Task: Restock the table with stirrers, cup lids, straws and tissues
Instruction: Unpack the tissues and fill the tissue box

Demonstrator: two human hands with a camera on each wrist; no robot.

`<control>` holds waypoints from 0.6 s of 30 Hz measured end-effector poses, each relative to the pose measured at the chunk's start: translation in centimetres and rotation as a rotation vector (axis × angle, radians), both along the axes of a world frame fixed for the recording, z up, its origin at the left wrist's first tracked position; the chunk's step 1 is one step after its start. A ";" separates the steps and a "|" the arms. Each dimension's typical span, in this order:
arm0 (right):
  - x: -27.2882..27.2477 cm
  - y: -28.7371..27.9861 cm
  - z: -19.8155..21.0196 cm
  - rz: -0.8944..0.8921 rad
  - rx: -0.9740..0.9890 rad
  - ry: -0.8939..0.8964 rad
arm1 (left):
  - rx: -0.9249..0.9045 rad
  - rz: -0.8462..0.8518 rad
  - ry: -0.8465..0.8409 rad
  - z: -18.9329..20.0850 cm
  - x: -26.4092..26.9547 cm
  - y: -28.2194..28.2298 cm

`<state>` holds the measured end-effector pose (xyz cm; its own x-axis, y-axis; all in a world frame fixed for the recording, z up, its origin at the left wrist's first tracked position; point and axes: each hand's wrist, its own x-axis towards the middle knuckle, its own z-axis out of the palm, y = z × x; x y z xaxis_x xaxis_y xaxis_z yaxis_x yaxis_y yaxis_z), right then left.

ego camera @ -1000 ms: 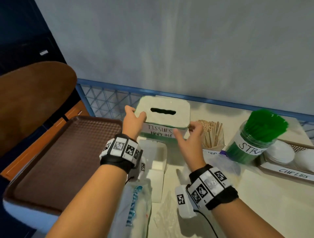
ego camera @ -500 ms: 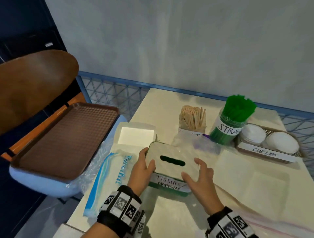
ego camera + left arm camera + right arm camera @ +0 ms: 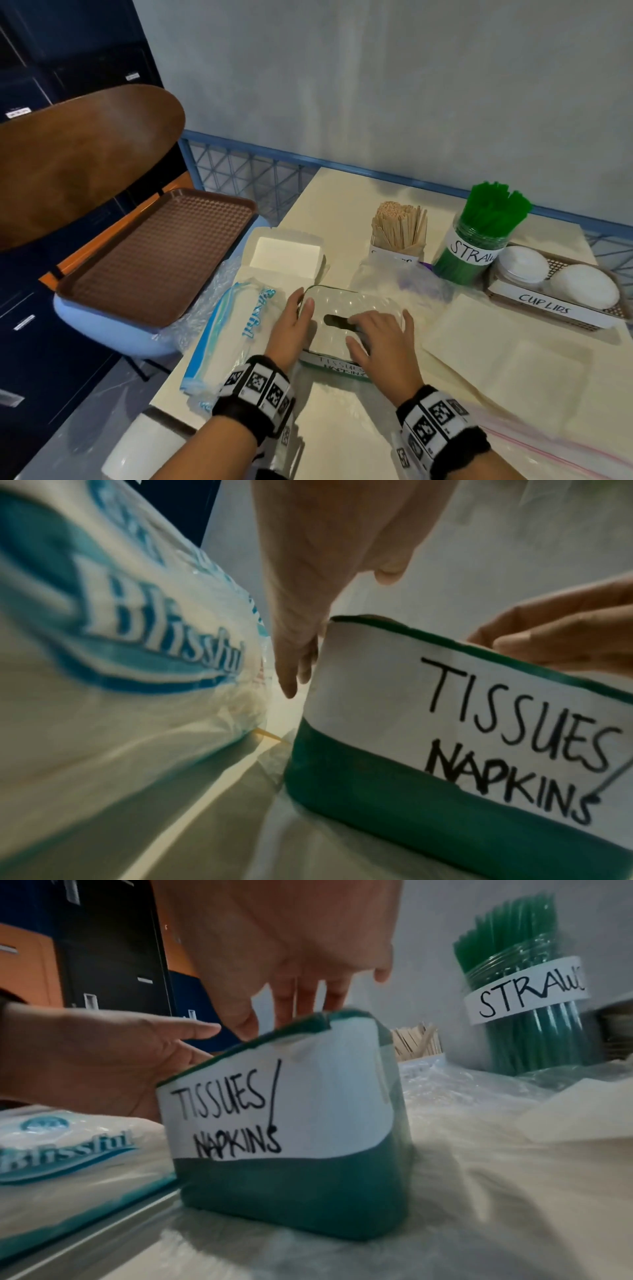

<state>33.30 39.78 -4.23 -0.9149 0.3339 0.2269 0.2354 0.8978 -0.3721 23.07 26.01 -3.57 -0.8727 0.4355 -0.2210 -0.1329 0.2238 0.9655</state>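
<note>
The green tissue box [image 3: 356,303] labelled TISSUES/NAPKINS stands on the cream table [image 3: 335,205], near the front edge. Its pale lid has a dark slot. My left hand [image 3: 291,329] lies against the box's left side with straight fingers [image 3: 291,656] pointing down and the thumb on the lid. My right hand [image 3: 376,335] rests flat on the lid, its fingertips [image 3: 301,999] at the slot. A wrapped pack of Blissful tissues [image 3: 236,325] lies just left of the box. The stirrers [image 3: 399,226], green straws jar [image 3: 479,240] and cup lids [image 3: 582,286] stand behind.
An open white box [image 3: 286,257] sits behind the tissue pack. Crumpled clear plastic [image 3: 404,281] lies behind the tissue box, pale paper sheets [image 3: 507,359] to its right and a zip bag [image 3: 534,445] at the front right. A brown tray [image 3: 154,253] rests on a chair to the left.
Both hands brought the tissue box from the back of the table to the front and set it down. My right hand shifted from the box's side onto the lid.
</note>
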 end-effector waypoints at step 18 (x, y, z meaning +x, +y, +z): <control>-2.0 0.6 -1.0 -0.121 -0.282 0.017 | 0.247 -0.046 -0.385 1.2 -0.7 0.8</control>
<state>31.32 40.33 -5.26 -0.8616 0.4919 0.1249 0.3255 0.7244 -0.6078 22.41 26.80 -2.36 -0.7257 0.5521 -0.4105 -0.4881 0.0074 0.8728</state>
